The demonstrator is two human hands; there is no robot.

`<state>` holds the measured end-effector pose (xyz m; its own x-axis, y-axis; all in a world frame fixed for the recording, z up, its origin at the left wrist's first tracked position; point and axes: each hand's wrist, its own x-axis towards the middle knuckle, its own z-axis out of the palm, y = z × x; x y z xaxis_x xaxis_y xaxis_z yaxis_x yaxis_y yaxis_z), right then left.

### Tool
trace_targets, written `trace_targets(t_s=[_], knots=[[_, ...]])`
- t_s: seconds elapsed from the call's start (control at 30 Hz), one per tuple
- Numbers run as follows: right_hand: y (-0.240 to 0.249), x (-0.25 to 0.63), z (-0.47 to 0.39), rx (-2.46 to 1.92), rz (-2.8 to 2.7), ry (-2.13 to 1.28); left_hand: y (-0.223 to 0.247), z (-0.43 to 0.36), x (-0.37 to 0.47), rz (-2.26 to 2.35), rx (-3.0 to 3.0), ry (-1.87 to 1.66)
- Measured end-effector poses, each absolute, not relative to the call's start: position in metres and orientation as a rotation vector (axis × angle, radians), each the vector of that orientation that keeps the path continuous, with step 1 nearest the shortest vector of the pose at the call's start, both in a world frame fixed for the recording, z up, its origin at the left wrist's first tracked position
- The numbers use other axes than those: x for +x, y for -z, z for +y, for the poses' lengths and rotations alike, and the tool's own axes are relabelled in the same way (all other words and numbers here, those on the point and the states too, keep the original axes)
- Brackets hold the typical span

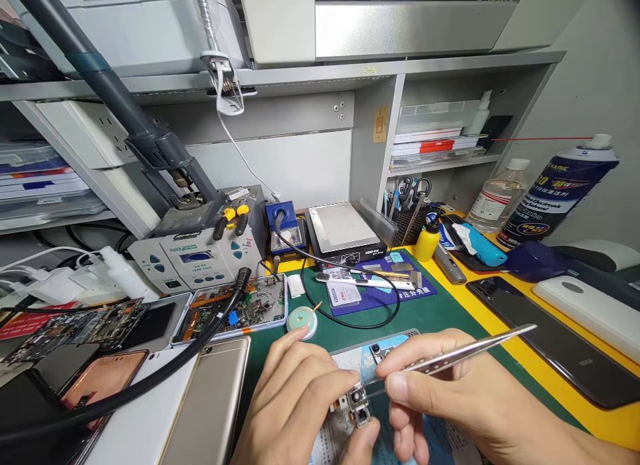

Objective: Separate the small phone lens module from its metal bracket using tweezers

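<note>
1. My left hand grips the double camera piece between thumb and fingers; uneven pressure could bend it or let it slip.
2. The camera piece sits between my hands, over the printed pad; a fall could scuff its lenses.
3. The tweezers reach its right edge; excess force could gouge it.
4. My right hand pinches the tweezers; a wrist twist could skid them across the lenses.

From here I see silver tweezers in the right grip, green mat beyond, yellow counter and black phone rightward; left of the left grip, a gold phone.
</note>
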<state>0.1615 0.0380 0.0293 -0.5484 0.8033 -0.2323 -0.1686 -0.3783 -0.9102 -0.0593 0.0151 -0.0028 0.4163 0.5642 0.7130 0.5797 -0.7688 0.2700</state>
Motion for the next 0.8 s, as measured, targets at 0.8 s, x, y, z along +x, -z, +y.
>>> trace_targets(t_s=[0.8], knots=[[-0.0269, 0.1661, 0.0367, -0.905, -1.220, -1.983, 0.0025, 0.0141, -0.0602, -1.056, -2.629, 1.293]])
